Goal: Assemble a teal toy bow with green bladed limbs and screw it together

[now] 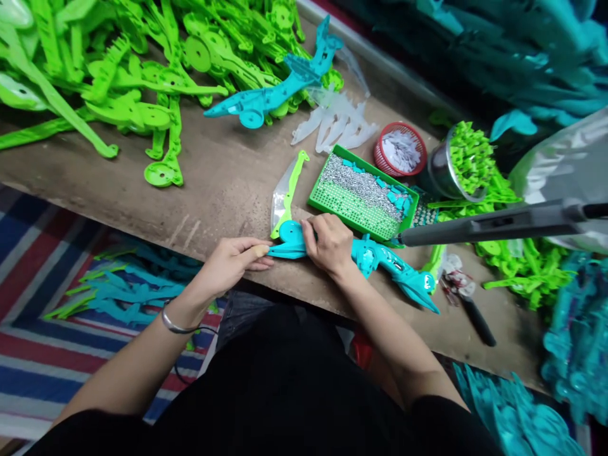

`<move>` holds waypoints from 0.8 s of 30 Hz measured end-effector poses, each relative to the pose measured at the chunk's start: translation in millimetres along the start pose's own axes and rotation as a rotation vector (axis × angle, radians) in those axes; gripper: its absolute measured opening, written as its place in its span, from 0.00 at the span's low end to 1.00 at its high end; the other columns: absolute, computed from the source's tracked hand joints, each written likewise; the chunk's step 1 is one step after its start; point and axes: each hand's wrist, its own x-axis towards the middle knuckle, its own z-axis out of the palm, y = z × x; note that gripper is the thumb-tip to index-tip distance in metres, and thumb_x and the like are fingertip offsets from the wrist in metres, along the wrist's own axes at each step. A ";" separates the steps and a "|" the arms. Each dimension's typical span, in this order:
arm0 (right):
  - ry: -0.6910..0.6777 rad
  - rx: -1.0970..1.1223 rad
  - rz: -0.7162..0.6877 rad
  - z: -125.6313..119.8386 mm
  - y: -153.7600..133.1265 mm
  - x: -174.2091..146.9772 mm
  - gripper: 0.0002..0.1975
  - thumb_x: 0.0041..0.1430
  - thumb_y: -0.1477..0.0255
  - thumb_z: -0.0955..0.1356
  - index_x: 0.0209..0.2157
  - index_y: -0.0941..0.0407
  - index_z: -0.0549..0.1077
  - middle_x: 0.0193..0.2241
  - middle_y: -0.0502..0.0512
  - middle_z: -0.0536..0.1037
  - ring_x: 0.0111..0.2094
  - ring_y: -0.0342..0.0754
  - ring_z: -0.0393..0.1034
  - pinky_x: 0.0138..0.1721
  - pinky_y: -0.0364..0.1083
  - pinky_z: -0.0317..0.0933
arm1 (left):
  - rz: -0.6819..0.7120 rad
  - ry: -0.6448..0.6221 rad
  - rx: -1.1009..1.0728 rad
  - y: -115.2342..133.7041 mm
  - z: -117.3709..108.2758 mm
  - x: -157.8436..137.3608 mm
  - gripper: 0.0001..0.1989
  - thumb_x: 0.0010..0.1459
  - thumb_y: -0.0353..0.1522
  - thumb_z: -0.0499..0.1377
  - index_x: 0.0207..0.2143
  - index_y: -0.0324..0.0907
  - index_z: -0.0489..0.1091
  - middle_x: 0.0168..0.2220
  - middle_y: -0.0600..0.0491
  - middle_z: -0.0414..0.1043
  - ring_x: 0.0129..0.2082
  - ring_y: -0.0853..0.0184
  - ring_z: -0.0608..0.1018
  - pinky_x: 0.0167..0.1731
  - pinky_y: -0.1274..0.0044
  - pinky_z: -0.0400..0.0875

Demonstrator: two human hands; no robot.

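Observation:
A long teal plastic part [365, 254], shaped somewhat like a toy weapon, lies along the front of the workbench. My left hand [242, 258] pinches its narrow left tip between thumb and fingers. Curled over the body, my right hand [330, 244] grips it just right of a round disc; what lies under the fingers is hidden. Just behind the tip rests a curved piece with a lime green spine [291, 195] and a clear blade. A dark electric screwdriver [489, 225] reaches in from the right, its point near the teal part.
Behind my hands stands a green perforated basket [316, 204] of screws and small teal pieces. A red basket [379, 152] and a metal can [439, 168] stand beyond it. Lime green parts [137, 82] heap up at back left. A black-handled tool [479, 322] lies right.

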 end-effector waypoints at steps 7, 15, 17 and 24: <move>0.936 0.034 0.241 -52.2 30.3 -39.4 0.24 0.55 0.68 0.71 0.52 0.48 0.61 0.47 0.58 0.67 0.51 0.58 0.66 0.51 0.61 0.62 | 0.007 0.066 0.003 -3.6 2.1 0.6 0.29 0.39 0.48 0.74 0.38 0.36 0.79 0.30 0.48 0.82 0.31 0.63 0.84 0.37 0.75 0.82; 0.694 0.618 0.742 -87.5 66.9 -26.3 0.21 0.53 0.66 0.72 0.48 0.51 0.65 0.39 0.52 0.77 0.41 0.49 0.74 0.46 0.54 0.68 | 0.062 0.094 0.007 -6.9 4.5 -1.1 0.28 0.41 0.48 0.73 0.38 0.37 0.79 0.32 0.49 0.82 0.32 0.63 0.84 0.36 0.75 0.83; 0.641 0.750 0.683 -93.0 63.5 -14.5 0.20 0.53 0.68 0.72 0.47 0.51 0.68 0.35 0.49 0.78 0.38 0.48 0.74 0.41 0.51 0.68 | 0.055 0.076 0.007 -8.6 1.6 -0.8 0.27 0.42 0.47 0.73 0.39 0.37 0.79 0.34 0.49 0.82 0.33 0.62 0.84 0.38 0.74 0.83; 0.577 0.893 0.457 -72.2 42.7 39.6 0.13 0.56 0.63 0.71 0.42 0.50 0.70 0.20 0.42 0.68 0.21 0.41 0.66 0.26 0.45 0.63 | 0.058 0.054 0.006 -16.1 -4.8 3.1 0.27 0.45 0.47 0.72 0.41 0.37 0.78 0.35 0.48 0.82 0.35 0.60 0.84 0.41 0.71 0.83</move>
